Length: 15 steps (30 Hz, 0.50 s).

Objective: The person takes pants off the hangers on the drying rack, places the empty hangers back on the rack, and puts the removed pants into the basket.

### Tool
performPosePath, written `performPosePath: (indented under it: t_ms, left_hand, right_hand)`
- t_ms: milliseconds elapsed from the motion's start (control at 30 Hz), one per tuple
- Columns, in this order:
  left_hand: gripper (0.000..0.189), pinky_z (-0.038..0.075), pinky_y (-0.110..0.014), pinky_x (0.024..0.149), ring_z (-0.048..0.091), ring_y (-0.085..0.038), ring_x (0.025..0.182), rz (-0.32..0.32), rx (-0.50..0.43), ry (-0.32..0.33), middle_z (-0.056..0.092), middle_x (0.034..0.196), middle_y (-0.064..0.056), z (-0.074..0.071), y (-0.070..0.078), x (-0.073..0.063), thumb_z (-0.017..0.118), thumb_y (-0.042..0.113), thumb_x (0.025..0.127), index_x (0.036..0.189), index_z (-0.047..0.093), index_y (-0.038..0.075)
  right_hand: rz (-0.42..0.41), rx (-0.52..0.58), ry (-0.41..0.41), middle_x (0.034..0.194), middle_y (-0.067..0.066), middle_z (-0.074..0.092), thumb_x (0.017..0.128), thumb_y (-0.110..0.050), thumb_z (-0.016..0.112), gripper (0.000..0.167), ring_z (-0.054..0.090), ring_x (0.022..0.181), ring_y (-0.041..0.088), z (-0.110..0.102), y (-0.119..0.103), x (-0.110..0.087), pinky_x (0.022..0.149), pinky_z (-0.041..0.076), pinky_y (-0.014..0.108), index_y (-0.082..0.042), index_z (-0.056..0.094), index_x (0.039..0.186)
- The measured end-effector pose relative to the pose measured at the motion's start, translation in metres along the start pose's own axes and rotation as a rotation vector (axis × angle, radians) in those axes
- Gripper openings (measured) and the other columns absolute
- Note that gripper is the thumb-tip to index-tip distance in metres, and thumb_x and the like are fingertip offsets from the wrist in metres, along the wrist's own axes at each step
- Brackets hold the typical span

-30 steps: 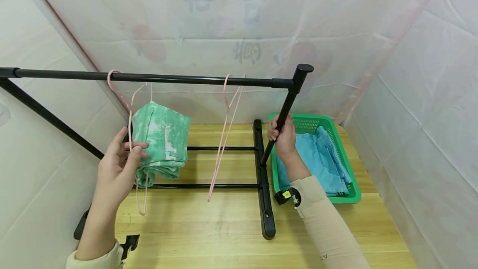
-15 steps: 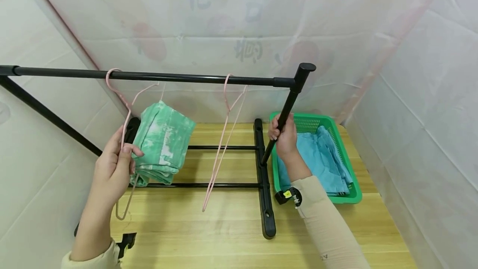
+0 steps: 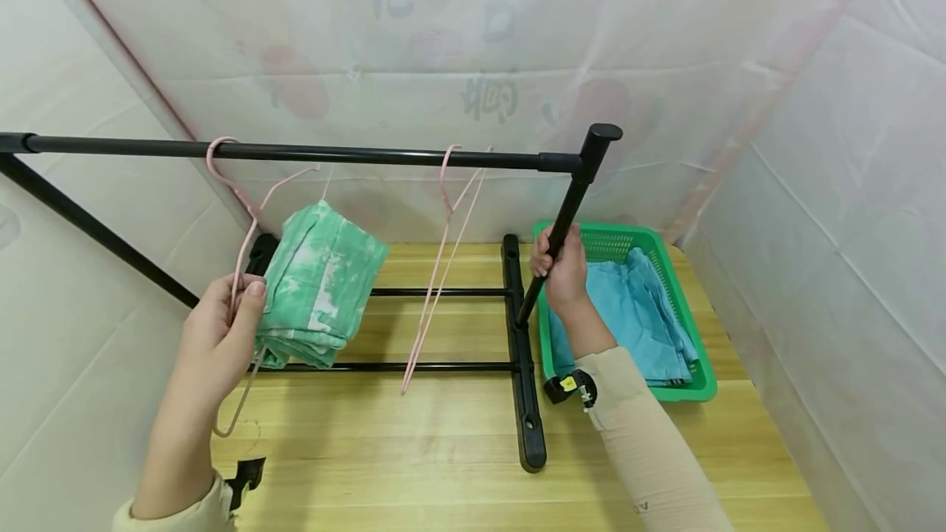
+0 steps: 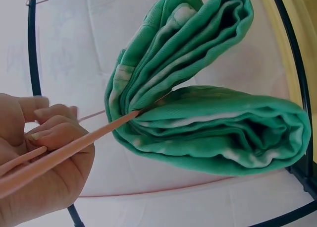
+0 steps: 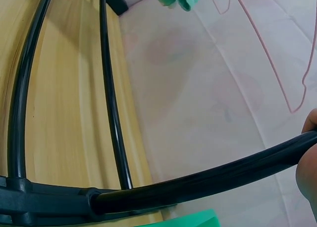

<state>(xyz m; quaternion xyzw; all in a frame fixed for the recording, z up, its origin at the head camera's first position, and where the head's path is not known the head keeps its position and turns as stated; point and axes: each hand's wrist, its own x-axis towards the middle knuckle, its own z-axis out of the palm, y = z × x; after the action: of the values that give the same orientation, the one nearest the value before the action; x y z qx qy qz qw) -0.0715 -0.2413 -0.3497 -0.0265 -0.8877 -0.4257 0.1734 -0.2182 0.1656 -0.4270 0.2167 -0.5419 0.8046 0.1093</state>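
My left hand point(image 3: 218, 335) pinches the near side of a pink clothes hanger point(image 4: 74, 147) between thumb and fingers. The hanger's hook sits over the rack's black top bar point(image 3: 332, 154). Draped over this hanger is a folded green-and-white garment point(image 3: 318, 277), which looks like trousers; in the left wrist view its layered halves hang on both sides of the hanger's bar. My right hand point(image 3: 565, 273) grips the slanted black post point(image 3: 571, 202) at the rack's right end, fingers wrapped round it. A second pink hanger point(image 3: 443, 181), bare, hangs farther right on the bar.
Right of the rack stands a green basket point(image 3: 704, 384) with blue folded cloth point(image 3: 628, 323) inside. The rack's black foot point(image 3: 526, 401) and two low crossbars point(image 3: 443, 367) rest over the wooden tabletop point(image 3: 384, 466). Pale sheet walls close in the back and sides.
My left hand has drawn the hanger's near end down and left, turning the hanger, and the garment swung slightly right with it. The bare hanger sways. My right hand stays on the post.
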Motion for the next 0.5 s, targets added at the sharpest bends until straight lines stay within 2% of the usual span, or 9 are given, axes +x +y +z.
performPosePath:
  t_ms: [100,300,500]
  left_hand:
    - [0.029,0.027,-0.032,0.041,0.031,-0.012,0.047,-0.031,0.009,0.019,0.035,0.063,-0.001,0.000,0.000,0.001,0.047,0.028,0.107,0.117,0.054,0.002]
    - [0.028,0.026,-0.031,0.041,0.030,-0.010,0.046,-0.021,-0.006,0.076,0.036,0.061,0.000,0.004,0.000,0.001,0.049,0.026,0.106,0.119,0.057,0.002]
    - [0.025,0.025,-0.028,0.042,0.028,-0.010,0.045,-0.012,0.019,0.154,0.038,0.062,-0.002,0.013,0.000,0.002,0.059,0.023,0.102,0.117,0.060,0.003]
  right_hand:
    - [-0.006,0.000,-0.003,0.055,-0.001,0.033,0.100,-0.065,0.026,0.060,0.017,0.048,0.030,-0.001,0.000,0.000,0.050,0.015,0.043,-0.015,0.046,0.073]
    - [-0.016,-0.005,-0.008,0.055,-0.004,0.034,0.101,-0.064,0.026,0.060,0.017,0.048,0.030,-0.001,0.001,0.001,0.050,0.015,0.044,-0.015,0.046,0.073]
    - [-0.022,0.005,-0.005,0.055,-0.005,0.035,0.101,-0.064,0.027,0.060,0.018,0.047,0.027,-0.001,0.002,0.000,0.049,0.015,0.042,-0.015,0.046,0.073]
